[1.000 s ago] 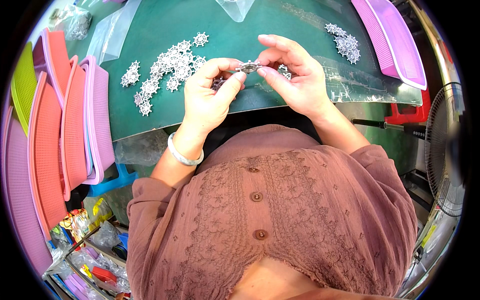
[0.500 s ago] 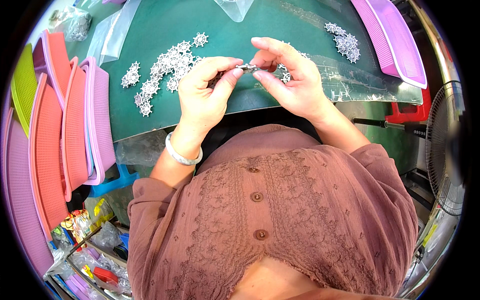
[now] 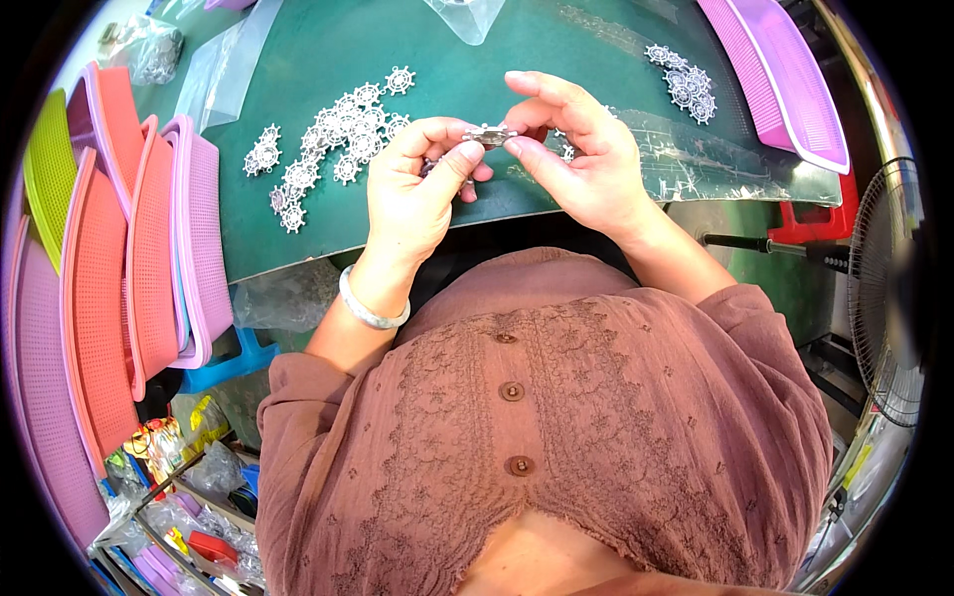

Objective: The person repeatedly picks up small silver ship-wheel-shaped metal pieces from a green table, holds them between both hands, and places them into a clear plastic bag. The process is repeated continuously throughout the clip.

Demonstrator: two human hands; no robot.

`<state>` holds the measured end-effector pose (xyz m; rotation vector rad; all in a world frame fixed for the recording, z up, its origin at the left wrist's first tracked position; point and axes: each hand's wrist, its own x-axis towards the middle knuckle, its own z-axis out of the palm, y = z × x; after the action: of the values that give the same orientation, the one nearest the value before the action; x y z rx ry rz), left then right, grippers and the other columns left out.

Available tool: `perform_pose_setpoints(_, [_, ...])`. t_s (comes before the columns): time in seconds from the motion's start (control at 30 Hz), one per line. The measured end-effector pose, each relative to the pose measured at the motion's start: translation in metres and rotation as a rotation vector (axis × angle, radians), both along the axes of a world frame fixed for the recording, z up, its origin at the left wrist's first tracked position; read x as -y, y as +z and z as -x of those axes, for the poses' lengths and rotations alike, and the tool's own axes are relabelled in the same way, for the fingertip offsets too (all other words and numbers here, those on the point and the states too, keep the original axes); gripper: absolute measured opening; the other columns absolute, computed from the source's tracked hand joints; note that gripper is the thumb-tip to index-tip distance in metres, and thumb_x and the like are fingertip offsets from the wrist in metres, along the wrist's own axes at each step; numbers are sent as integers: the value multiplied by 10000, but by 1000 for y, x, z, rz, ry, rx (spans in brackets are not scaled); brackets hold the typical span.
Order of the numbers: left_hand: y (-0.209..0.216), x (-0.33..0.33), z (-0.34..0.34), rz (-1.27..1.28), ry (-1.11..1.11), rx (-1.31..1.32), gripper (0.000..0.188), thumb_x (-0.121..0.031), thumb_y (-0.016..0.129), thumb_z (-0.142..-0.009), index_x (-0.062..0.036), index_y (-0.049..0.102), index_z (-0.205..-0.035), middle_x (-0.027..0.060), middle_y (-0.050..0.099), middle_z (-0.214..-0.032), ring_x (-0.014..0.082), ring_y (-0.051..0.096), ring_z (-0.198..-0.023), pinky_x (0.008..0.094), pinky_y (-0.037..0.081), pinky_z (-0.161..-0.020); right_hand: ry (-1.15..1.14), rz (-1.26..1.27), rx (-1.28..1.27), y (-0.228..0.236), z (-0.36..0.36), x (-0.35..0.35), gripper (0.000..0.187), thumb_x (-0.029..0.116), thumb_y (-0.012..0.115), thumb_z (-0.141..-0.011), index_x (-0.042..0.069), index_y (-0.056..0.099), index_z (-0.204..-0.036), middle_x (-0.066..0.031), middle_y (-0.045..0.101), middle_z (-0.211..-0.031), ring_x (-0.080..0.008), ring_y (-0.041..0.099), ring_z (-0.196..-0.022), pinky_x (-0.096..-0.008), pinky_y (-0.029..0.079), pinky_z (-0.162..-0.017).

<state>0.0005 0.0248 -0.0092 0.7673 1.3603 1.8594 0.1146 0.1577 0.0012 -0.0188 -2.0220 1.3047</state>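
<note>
Both of my hands meet above the near part of the green table (image 3: 467,84). Between them is a small silver ship's-wheel charm (image 3: 489,137), tilted nearly edge-on. My left hand (image 3: 417,189) pinches its left side between thumb and forefinger, and more metal pieces show partly under those fingers. Thumb and fingertips of my right hand (image 3: 586,159) close on the charm's right edge. A heap of similar wheel charms (image 3: 343,129) spreads to the left of my left hand. A few more charms (image 3: 566,151) are partly hidden behind my right hand.
A small cluster of charms (image 3: 262,151) lies far left, another group (image 3: 688,84) at right. A purple basket (image 3: 785,89) stands on the right edge. Stacked coral baskets (image 3: 99,308) fill the left side. Clear plastic bags (image 3: 234,65) lie at the back. A fan (image 3: 884,298) stands right.
My left hand has shifted slightly right, and its fingers have curled under. The charm has turned so more of its face shows. The right hand is nearly still.
</note>
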Motion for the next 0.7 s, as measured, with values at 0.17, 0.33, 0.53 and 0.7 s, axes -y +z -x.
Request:
perform_pose_setpoints(0.17, [7, -1, -4, 65, 83, -221, 229, -38, 651, -777, -24, 593, -997, 40, 614, -832, 83, 567, -681, 193, 455, -576, -28, -75, -27, 2, 1, 1, 458, -74, 595, -747, 36, 501, -1181, -58, 594, -802, -118, 567, -699, -238, 478, -658])
perform_pose_setpoints(0.33, [4, 1, 0, 99, 110, -509, 187, -22, 667, -751, -16, 627, -934, 32, 601, -831, 75, 539, -703, 200, 441, -612, -39, -132, -53, 2, 2, 2, 451, -81, 594, -741, 35, 506, -1168, -65, 585, -779, -137, 579, -683, -243, 487, -644])
perform_pose_setpoints(0.53, [5, 0, 1, 39, 101, -685, 125, 4, 653, -766, -5, 633, -888, 26, 590, -826, 59, 507, -683, 186, 397, -586, -42, -145, -53, 2, 1, 2, 453, -72, 606, -740, 37, 506, -1168, -62, 586, -782, -140, 585, -684, -247, 489, -650])
perform_pose_setpoints(0.7, [1, -1, 4, -4, 105, -708, 108, 5, 651, -769, -2, 634, -875, 38, 591, -844, 62, 505, -673, 181, 393, -574, -16, -134, -54, -1, 0, -1, 517, -63, 628, -733, 32, 477, -1218, -67, 607, -849, -131, 588, -747, -252, 483, -705])
